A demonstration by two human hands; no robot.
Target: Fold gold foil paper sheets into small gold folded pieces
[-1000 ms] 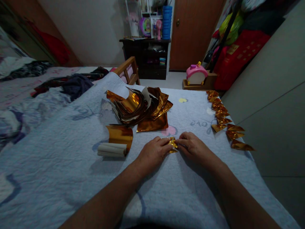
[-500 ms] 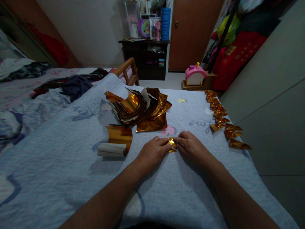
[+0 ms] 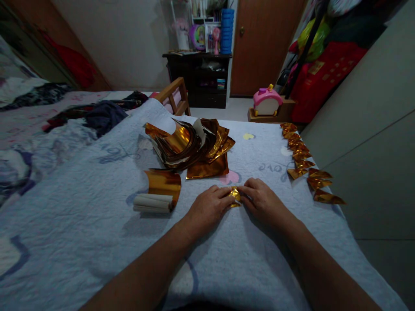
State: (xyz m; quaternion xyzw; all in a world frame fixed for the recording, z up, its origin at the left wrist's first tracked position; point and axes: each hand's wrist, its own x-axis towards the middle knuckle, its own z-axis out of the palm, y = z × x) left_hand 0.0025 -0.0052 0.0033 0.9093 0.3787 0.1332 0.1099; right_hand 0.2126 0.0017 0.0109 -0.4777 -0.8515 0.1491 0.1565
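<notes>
A small piece of shiny gold foil paper (image 3: 235,196) lies on the blue bedspread (image 3: 223,263) between my two hands. My left hand (image 3: 210,207) presses its left side, fingers together. On its right side, my right hand (image 3: 261,201) grips the edge with bent fingers. The fingers hide part of the paper. Beyond my hands rests a large fanned stack of gold foil sheets (image 3: 181,149). Nearer on the left, a curled bundle of sheets (image 3: 164,183) shows gold inside and a pale rolled edge.
Folded gold foil pieces (image 3: 301,153) line the bed's right edge. A pink toy (image 3: 266,101) stands beyond the far edge. Clothes (image 3: 105,116) lie at the left. A dark shelf (image 3: 197,80) and a brown door (image 3: 266,47) are at the back.
Both hands stay on the gold foil paper, with hardly any movement of the fingers. The whole view has shifted slightly.
</notes>
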